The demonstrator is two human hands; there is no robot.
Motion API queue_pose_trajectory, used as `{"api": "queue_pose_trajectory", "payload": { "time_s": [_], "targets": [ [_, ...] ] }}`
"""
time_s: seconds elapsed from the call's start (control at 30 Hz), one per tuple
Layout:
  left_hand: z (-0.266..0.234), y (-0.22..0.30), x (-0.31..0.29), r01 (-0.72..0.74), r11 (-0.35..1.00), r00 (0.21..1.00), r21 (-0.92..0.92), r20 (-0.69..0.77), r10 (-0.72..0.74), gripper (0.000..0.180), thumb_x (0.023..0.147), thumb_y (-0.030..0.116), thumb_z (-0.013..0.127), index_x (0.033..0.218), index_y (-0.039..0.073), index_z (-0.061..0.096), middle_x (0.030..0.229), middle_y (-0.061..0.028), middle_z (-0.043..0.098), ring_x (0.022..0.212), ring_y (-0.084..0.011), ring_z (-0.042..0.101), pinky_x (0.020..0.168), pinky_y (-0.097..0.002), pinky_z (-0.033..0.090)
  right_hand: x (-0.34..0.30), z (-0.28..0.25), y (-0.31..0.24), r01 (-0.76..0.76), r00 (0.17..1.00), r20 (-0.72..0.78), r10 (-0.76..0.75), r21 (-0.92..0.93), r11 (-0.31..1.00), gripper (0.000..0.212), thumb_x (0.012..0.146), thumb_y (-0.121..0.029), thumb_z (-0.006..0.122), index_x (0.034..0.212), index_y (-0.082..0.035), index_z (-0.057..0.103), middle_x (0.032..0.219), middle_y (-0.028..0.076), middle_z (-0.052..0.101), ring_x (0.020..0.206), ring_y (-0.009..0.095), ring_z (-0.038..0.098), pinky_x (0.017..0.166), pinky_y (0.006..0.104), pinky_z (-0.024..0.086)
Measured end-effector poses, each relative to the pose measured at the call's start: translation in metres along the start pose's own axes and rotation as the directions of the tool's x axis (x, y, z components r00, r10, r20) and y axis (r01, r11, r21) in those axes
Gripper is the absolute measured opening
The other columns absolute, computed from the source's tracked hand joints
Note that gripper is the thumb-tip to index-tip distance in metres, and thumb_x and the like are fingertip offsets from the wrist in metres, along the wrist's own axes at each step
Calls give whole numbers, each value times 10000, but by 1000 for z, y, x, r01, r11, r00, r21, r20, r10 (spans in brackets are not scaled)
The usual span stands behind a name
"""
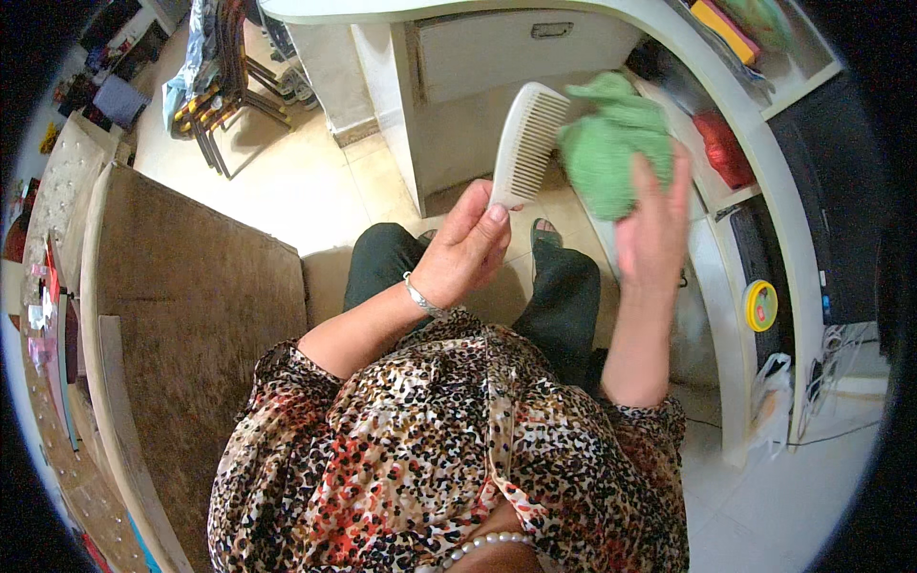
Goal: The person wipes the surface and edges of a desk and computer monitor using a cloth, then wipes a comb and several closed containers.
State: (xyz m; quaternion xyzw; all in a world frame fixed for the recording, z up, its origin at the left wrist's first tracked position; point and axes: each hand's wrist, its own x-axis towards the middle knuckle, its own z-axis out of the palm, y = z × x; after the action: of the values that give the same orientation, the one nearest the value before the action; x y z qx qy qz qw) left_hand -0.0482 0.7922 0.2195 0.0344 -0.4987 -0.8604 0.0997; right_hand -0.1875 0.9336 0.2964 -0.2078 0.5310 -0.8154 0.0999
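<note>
My left hand [465,246] is closed round the lower end of a white wide-toothed comb [516,143]. The comb points up and slightly right, its teeth facing right. Just right of it, my right hand [654,224] holds a green cloth [611,143], which is bunched and blurred by motion. My right fingers lie over the cloth's lower right part, also somewhat blurred. A narrow gap shows between the cloth and the comb's teeth.
Ahead curves the edge of a white counter [420,10], with shelves on its right side. A red bag [723,151] and a yellow round lid [760,306] are at the right. Stacked stools [229,95] stand far left; a brown panel [191,286] is at my left.
</note>
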Motion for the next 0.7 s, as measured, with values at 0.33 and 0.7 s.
{"api": "queue_pose_trajectory", "payload": {
  "time_s": [0.33,0.7],
  "targets": [
    [18,-5,-10,123,991,992,60,-15,-122,279,1064,371,436,1166,112,467,743,25,416,526,-67,350,440,-242,311,8,38,41,584,812,406,-419,-580,568,403,789,136,569,1140,-57,527,1083,106,597,1043,206,599,935,332,467],
    [-17,13,2,29,984,999,-174,-7,-31,425,1039,276,486,1428,130,398,993,-46,573,754,-120,541,606,-254,470,27,-11,1,424,880,172,-442,-703,571,498,769,96,576,1240,-64,564,1198,99,586,1132,262,566,1014,388,428]
  ]
}}
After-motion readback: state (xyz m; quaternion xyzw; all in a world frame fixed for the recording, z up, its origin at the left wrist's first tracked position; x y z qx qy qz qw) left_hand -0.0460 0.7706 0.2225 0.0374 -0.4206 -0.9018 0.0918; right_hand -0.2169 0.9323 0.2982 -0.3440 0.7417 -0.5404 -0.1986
